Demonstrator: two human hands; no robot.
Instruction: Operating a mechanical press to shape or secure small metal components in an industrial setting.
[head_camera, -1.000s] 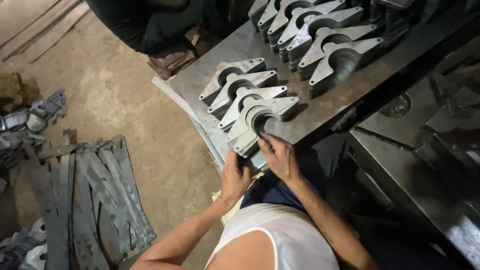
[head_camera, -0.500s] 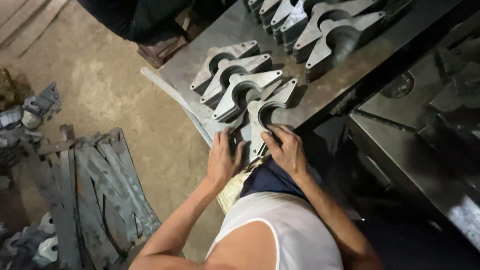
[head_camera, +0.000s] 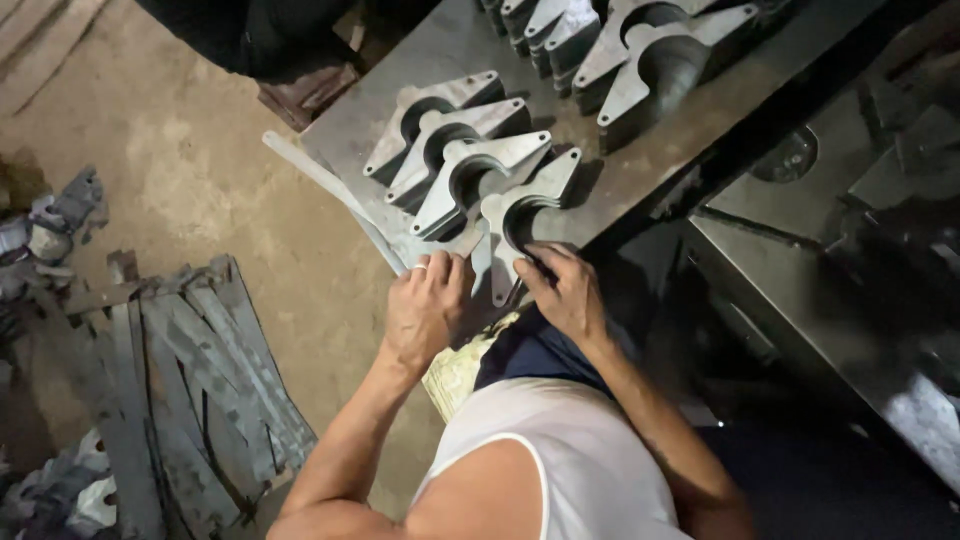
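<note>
Gripping the nearest grey stamped-steel saddle bracket (head_camera: 520, 225) at the near edge of the grey metal counter (head_camera: 650, 170), the right hand (head_camera: 565, 290) is probably aligning it, left hand (head_camera: 425, 305) clenched beside it, next needing careful seating.

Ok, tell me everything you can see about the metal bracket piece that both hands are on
The bracket is flat grey metal with a half-round cutout between two pointed wings, dull and a bit dusty. It looks like a thin stack of matching pieces, though the count is unclear. It lies nearest the table's front edge, last in a row of similar brackets. The right hand touches its lower rim; the left hand rests beside its lower wing.
</note>
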